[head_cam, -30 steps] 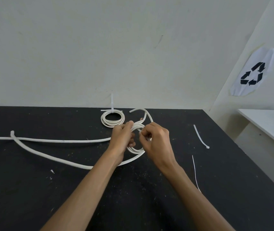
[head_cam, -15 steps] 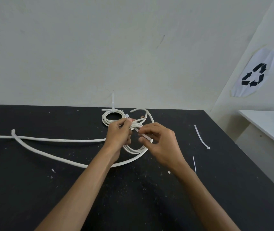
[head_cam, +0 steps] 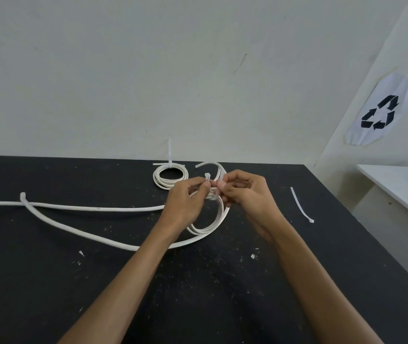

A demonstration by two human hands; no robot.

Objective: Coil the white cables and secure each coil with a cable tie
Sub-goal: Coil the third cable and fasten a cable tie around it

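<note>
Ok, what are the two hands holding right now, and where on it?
A cable tie wrapped round the coil. The left hand pinches its head end, the right hand pinches its tail.

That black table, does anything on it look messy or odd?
Yes. White flecks litter the black table, and the finished coil by the wall has its cable tie's tail sticking straight up, untrimmed.
</note>
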